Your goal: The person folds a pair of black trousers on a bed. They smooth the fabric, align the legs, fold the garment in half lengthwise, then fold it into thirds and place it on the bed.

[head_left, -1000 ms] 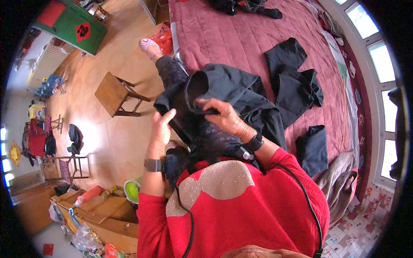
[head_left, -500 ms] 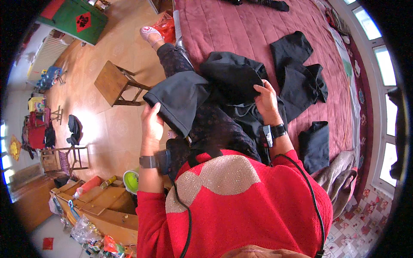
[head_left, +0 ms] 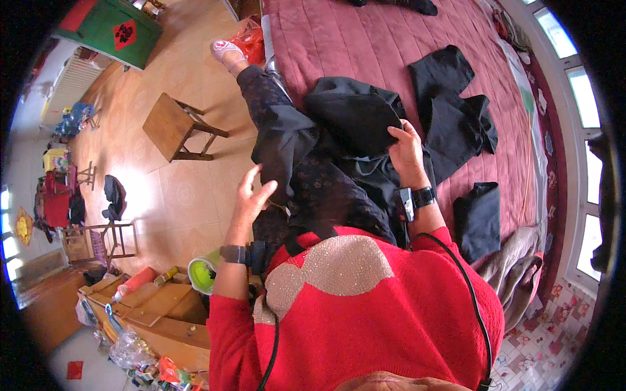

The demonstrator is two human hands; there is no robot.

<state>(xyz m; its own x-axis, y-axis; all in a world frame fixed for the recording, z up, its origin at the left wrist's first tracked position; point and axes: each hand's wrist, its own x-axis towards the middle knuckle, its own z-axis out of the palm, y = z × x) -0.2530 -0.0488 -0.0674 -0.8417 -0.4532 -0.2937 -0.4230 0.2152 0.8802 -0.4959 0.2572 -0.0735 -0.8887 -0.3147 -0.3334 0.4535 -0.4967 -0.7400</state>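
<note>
Black garment (head_left: 345, 104) is mid-frame, bunched across the person's lap over dark patterned trousers (head_left: 326, 195); one part drapes left over the leg, the other spreads right onto the bed edge. Right hand (head_left: 408, 155), right of centre, has thumb and fingers pinched on the garment's right edge. Left hand (head_left: 250, 199), left of centre, is empty-looking, thumb and fingers apart, just beside the draped part's lower left edge; can't tell if fingertips touch cloth. Step in hand reads as opening out and sorting the cloth on the lap. Next move probably calls for the left fingers to close on that loose edge while the right keeps its pinch; risk is the slack part sliding off the leg. Outward: second dark garment (head_left: 450, 117) lies crumpled on the mauve quilt (head_left: 339, 45), upper right; folded dark cloth (head_left: 477, 221) below it; grey-brown cloth (head_left: 512, 254) at lower right. Wooden stool (head_left: 166, 124) on the floor, upper left; green-and-white container (head_left: 202, 275) by an open wooden cabinet (head_left: 163, 319), lower left.
</note>
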